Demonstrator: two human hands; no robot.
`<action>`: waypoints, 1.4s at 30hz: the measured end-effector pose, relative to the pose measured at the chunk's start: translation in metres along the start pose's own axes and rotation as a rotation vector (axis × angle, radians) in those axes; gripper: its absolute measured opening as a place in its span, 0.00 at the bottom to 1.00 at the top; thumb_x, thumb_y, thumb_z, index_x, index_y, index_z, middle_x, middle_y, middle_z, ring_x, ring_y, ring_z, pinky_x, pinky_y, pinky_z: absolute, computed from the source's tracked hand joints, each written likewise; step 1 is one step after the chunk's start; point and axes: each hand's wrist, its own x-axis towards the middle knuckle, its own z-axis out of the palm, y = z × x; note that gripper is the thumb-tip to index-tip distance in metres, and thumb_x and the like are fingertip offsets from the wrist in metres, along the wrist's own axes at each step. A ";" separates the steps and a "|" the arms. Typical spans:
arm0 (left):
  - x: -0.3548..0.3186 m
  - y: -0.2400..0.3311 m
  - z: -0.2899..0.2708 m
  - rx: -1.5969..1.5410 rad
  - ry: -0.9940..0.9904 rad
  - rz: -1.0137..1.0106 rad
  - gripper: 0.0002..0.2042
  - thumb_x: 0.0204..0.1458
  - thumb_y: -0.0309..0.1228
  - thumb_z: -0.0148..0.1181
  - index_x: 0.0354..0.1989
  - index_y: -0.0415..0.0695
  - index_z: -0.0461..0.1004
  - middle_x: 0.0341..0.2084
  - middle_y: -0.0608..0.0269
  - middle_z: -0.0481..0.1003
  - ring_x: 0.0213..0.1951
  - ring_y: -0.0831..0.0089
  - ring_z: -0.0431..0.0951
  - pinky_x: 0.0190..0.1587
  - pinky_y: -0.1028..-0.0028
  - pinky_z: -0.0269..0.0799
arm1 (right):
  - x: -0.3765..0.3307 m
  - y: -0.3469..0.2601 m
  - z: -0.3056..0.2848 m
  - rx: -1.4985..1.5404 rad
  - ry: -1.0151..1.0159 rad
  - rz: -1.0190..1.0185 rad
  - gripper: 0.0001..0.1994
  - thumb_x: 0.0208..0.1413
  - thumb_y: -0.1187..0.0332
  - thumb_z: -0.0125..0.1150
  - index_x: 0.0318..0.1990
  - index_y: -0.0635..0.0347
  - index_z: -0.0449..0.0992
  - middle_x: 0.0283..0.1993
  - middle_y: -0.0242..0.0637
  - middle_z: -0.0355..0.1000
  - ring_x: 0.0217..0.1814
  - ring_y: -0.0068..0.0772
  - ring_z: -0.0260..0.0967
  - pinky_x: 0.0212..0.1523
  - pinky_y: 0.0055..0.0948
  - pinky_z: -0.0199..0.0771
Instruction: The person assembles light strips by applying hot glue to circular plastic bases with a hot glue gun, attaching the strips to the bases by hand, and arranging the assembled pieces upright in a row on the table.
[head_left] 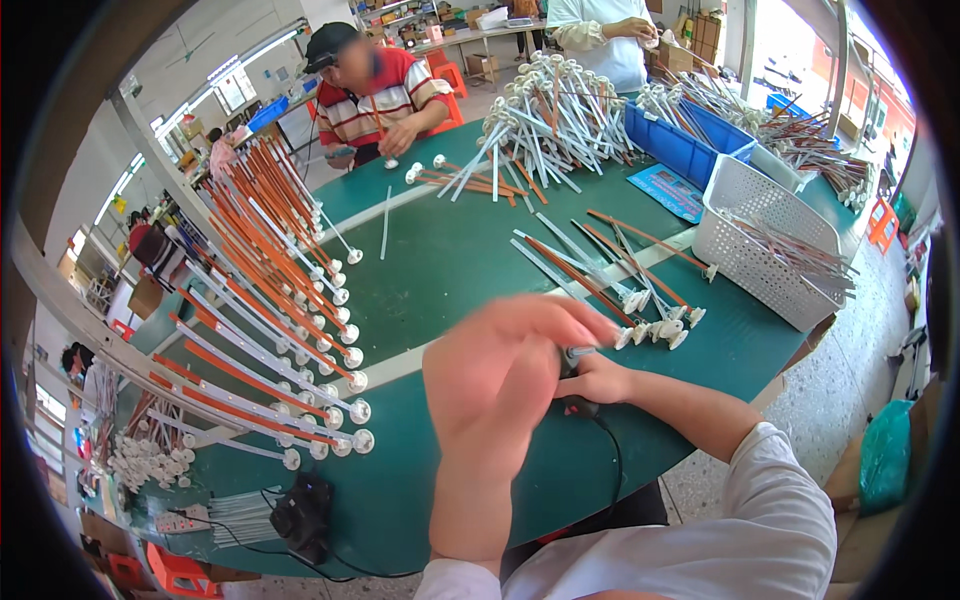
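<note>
In front of me my left hand (490, 375) is raised over the table, its fingers curled in towards the metal tip of a tool. Motion blurs this hand, and whatever its fingertips pinch is hidden. My right hand (598, 382) is closed round a dark corded electric screwdriver (580, 404), mostly covered by the fingers; its cable runs down towards the table edge. Just beyond my right hand lies a small pile of brown and white strips (600, 283) with white round ends (662, 330).
Rows of orange and white strips with white discs (270, 330) stand at left. A black power unit (303, 515) is near left. A white perforated basket (770, 250), blue bin (680, 135) and strip heap (550, 115) stand right and far. Across sits a co-worker (375, 95) holding a strip.
</note>
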 end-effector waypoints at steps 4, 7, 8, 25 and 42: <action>-0.021 0.048 0.028 -0.495 -0.269 -0.072 0.23 0.64 0.52 0.50 0.42 0.42 0.75 0.41 0.53 0.77 0.40 0.60 0.77 0.44 0.66 0.73 | 0.005 -0.021 0.010 0.109 -0.086 0.091 0.12 0.57 0.70 0.65 0.46 0.61 0.72 0.38 0.33 0.76 0.35 0.24 0.73 0.35 0.27 0.76; -0.024 0.061 0.062 -0.673 -0.182 0.018 0.14 0.64 0.32 0.56 0.37 0.31 0.80 0.33 0.40 0.80 0.36 0.51 0.79 0.35 0.68 0.80 | 0.007 -0.015 0.006 0.126 -0.095 0.065 0.12 0.57 0.68 0.65 0.45 0.62 0.71 0.36 0.32 0.74 0.31 0.23 0.72 0.32 0.26 0.75; -0.026 0.065 0.065 -0.726 -0.090 -0.054 0.19 0.66 0.36 0.54 0.37 0.26 0.78 0.31 0.36 0.79 0.35 0.45 0.81 0.34 0.62 0.82 | 0.005 -0.019 0.005 0.136 -0.096 0.121 0.13 0.57 0.67 0.65 0.46 0.63 0.72 0.36 0.33 0.74 0.31 0.23 0.72 0.32 0.27 0.76; -0.028 0.029 0.080 -0.598 -0.148 -0.160 0.12 0.66 0.39 0.53 0.37 0.42 0.74 0.29 0.58 0.80 0.30 0.69 0.74 0.37 0.76 0.66 | -0.001 -0.024 -0.001 0.031 -0.044 0.074 0.15 0.57 0.63 0.65 0.47 0.61 0.75 0.37 0.32 0.76 0.34 0.23 0.75 0.33 0.27 0.78; -0.012 0.007 0.060 0.955 -0.669 0.383 0.10 0.36 0.29 0.65 0.31 0.47 0.81 0.24 0.69 0.72 0.33 0.68 0.73 0.36 0.69 0.69 | 0.010 -0.006 0.009 0.130 -0.100 0.009 0.15 0.56 0.64 0.68 0.49 0.56 0.75 0.37 0.31 0.74 0.33 0.21 0.71 0.32 0.26 0.74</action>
